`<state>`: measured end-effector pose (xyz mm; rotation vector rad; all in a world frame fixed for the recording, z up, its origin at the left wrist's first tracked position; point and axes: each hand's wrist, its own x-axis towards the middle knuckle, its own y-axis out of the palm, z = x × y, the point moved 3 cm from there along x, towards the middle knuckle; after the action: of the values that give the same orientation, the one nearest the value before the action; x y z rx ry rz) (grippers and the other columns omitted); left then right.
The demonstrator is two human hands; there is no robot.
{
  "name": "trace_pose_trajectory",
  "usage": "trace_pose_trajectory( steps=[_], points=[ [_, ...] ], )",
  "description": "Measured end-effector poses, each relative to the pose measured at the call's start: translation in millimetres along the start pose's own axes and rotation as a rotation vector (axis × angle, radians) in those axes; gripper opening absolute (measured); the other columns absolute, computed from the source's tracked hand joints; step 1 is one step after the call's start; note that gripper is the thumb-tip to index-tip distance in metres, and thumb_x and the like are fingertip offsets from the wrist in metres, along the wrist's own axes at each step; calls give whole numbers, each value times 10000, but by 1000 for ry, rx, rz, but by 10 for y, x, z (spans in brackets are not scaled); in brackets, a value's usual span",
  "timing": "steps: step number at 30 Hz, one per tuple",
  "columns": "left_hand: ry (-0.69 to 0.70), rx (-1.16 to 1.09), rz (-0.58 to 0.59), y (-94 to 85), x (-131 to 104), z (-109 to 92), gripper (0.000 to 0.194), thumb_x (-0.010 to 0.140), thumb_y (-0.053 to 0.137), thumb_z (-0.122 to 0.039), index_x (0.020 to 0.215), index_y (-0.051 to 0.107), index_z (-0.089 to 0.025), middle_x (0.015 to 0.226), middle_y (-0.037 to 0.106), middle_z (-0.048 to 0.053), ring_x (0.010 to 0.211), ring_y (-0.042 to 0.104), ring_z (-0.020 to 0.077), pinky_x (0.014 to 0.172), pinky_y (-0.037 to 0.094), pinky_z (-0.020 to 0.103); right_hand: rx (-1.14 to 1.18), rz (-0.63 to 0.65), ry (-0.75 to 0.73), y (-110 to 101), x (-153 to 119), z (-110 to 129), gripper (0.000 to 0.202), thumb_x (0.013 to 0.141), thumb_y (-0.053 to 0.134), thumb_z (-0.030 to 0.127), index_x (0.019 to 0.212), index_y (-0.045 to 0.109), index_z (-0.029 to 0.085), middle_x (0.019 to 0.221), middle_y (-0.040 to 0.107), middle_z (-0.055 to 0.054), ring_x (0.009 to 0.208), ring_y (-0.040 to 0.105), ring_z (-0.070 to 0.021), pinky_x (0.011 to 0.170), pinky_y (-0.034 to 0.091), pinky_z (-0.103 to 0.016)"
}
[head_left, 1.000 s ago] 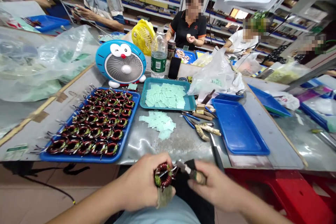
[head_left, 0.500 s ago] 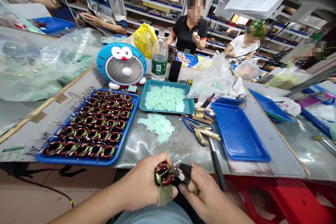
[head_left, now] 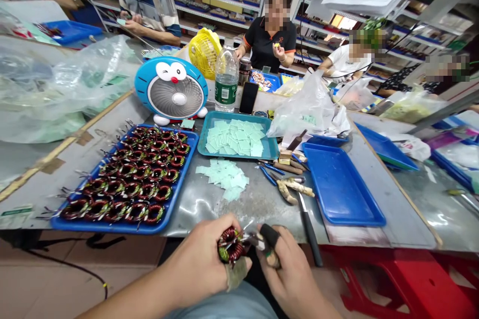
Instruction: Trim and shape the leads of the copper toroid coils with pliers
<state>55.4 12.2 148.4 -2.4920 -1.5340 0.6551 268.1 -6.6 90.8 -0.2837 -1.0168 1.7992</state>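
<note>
A toroidal coil (head_left: 231,246) wound with dark red wire is gripped in my left hand (head_left: 207,254), just above my lap. A tan wrap covers part of that thumb. My right hand (head_left: 290,264), with a black cover on one finger, is closed around a pair of pliers (head_left: 258,240). The plier jaws are at the coil's right side, by its wire ends; whether they pinch a wire I cannot tell. On the left, a blue tray (head_left: 157,229) holds rows of similar coils. Light green square sheets (head_left: 224,177) lie loose on the metal table (head_left: 194,204).
A teal tray (head_left: 275,152) of green sheets stands mid-table. To its right are more pliers (head_left: 288,192), a black-handled knife (head_left: 310,234) and a blue tray (head_left: 344,184). Behind stand a blue fan (head_left: 172,89) and a bottle (head_left: 226,84). Several people sit beyond.
The pliers have shifted slightly, and the coil has turned a little in my left hand. My right hand has tilted. The trays and tools on the table stay put.
</note>
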Motion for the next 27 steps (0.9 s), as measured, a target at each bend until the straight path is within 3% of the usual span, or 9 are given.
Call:
trace_pose_trajectory(
  steps=[3,7,10,14,18,23,27],
  points=[
    [11,29,-20,-9,-6,-6,224,780,704,-295,840,500,-224,658,530,-87,613,400,112,553,351,223,32,41,10,-81,-4,2,533,972,502,104,1475,433,268,1180,560,-90,1046,565,-224,872,514,-356],
    [42,35,-21,20,-11,-20,218,783,699,-288,841,499,-224,661,525,-88,610,397,109,550,344,223,16,64,-37,-195,17,-4,481,968,511,113,1427,469,251,1085,578,-77,950,560,-215,804,491,-339],
    [80,-2,36,34,-33,-74,246,765,708,-253,825,470,-226,639,478,-99,597,377,101,539,317,225,-5,98,-57,-334,91,4,362,922,500,88,1254,561,217,951,578,-54,859,534,-205,738,444,-316],
    [112,-105,100,33,-84,-135,294,737,725,-214,798,438,-226,620,420,-104,581,337,92,521,290,224,101,271,10,-421,203,40,199,875,511,101,1014,611,203,852,561,-24,799,513,-178,704,391,-289],
    [92,-172,81,55,-98,-49,281,742,729,-203,829,462,-219,656,452,-94,605,358,94,537,308,216,429,306,176,-119,140,52,88,918,546,195,963,622,191,900,628,-18,836,571,-158,776,451,-263],
    [104,-166,55,130,-52,96,254,762,716,-217,833,472,-208,682,489,-83,619,375,95,546,330,214,611,150,275,372,-102,-1,146,920,577,262,1008,648,170,941,657,-34,920,631,-187,862,502,-276],
    [112,-137,42,182,-15,139,250,768,717,-241,825,476,-203,678,488,-77,621,384,97,551,336,215,679,123,279,429,-143,6,200,941,585,283,1085,663,167,1015,686,-52,964,654,-202,899,518,-292]
  ],
)
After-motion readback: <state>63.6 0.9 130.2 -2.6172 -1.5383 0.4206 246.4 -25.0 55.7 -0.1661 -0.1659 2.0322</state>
